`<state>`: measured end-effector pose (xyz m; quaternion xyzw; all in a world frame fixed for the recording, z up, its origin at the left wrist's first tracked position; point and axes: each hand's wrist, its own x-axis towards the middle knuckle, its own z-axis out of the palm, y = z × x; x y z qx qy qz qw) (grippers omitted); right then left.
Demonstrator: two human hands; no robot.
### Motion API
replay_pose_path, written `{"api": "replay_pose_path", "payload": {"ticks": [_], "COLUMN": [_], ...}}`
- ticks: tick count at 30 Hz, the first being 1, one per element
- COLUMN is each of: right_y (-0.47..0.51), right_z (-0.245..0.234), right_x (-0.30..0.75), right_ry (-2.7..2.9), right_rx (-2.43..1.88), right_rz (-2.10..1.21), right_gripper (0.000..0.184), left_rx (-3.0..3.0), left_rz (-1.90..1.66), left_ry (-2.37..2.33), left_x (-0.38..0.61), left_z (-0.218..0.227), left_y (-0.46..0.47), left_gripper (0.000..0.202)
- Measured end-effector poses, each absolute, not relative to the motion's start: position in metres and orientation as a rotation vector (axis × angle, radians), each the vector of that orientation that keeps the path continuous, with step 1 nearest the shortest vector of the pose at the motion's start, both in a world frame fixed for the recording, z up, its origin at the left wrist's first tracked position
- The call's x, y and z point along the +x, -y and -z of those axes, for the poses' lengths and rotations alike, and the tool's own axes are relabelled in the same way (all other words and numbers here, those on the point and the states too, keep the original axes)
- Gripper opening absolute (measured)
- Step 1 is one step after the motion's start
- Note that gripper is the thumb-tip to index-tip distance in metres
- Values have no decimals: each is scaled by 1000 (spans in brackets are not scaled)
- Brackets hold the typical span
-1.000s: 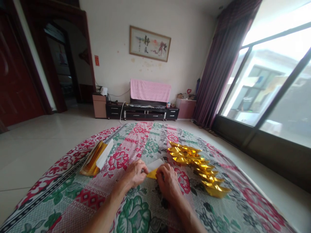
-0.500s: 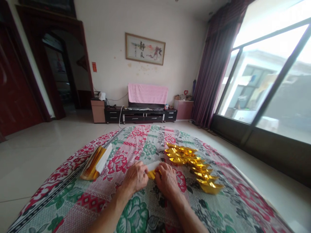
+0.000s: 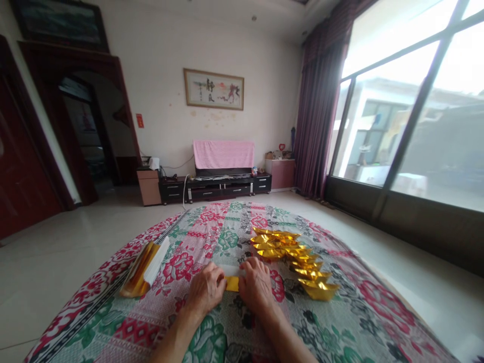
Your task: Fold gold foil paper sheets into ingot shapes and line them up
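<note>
At the far left stood a dark red door (image 3: pixel 22 166). On the worktop (image 3: pixel 342 330), spread with a floral cloth (image 3: pixel 102 275) in red, green and grey, a stack of gold and white paper (image 3: pixel 140 269) lay slanted near the left edge. Next came the left hand (image 3: pixel 208 287), its fingers curled and pinching the left end of a gold sheet (image 3: pixel 232 284). Against the wall beyond, a pink towel (image 3: pixel 224 154) hung above a low dark cabinet (image 3: pixel 206 193). The sheet itself was between the two hands, a flat gold band toward the person with a white part behind it. The right hand (image 3: pixel 257 282), back upward and fingers bent, gripped the right end, its fingertips partly hidden. To its right, folded gold boats (image 3: pixel 318 290) sat close together in a slanting cluster, the nearest one upright. Farther right were a purple curtain (image 3: pixel 315 121) and a large window (image 3: pixel 378 136).
</note>
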<state>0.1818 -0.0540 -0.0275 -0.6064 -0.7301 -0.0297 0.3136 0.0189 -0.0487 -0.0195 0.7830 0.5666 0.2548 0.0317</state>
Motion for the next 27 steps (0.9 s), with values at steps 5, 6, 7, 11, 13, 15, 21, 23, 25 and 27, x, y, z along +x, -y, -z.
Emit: {"api": "replay_pose_path", "payload": {"ticks": [5, 6, 7, 11, 13, 15, 21, 23, 25, 27], "right_y": [54, 54, 54, 53, 53, 54, 54, 53, 52, 53], "right_z": [28, 27, 27, 27, 28, 28, 29, 31, 32, 32], "right_x": [182, 181, 181, 179, 179, 178, 179, 179, 180, 181], "right_ry": [1959, 1958, 1952, 1946, 1939, 1937, 1917, 1907, 1913, 1927], "right_rx": [-1550, -1565, -1585, -1620, -1611, -1602, -1538, -1494, -1436, -1361], "right_rz": [3, -4, -10, -28, -13, -3, -50, -80, -126, -173], "right_gripper": [27, 26, 25, 23, 22, 20, 16, 19, 25, 30], "left_rx": [2393, 2391, 2388, 2384, 2397, 2424, 2518, 2526, 2538, 2558], "left_rz": [-883, -909, -933, -1016, -1035, -1023, -932, -924, -907, -888], "left_ry": [-1657, -1638, -1622, -1589, -1584, -1583, -1587, -1578, -1561, -1533], "left_x": [16, 16, 15, 11, 9, 8, 5, 5, 6, 6], "left_z": [24, 26, 28, 35, 38, 39, 37, 36, 34, 31], "left_y": [45, 43, 41, 33, 30, 28, 30, 32, 34, 35], "left_gripper": [11, 12, 12, 15, 17, 21, 23, 20, 18, 19]}}
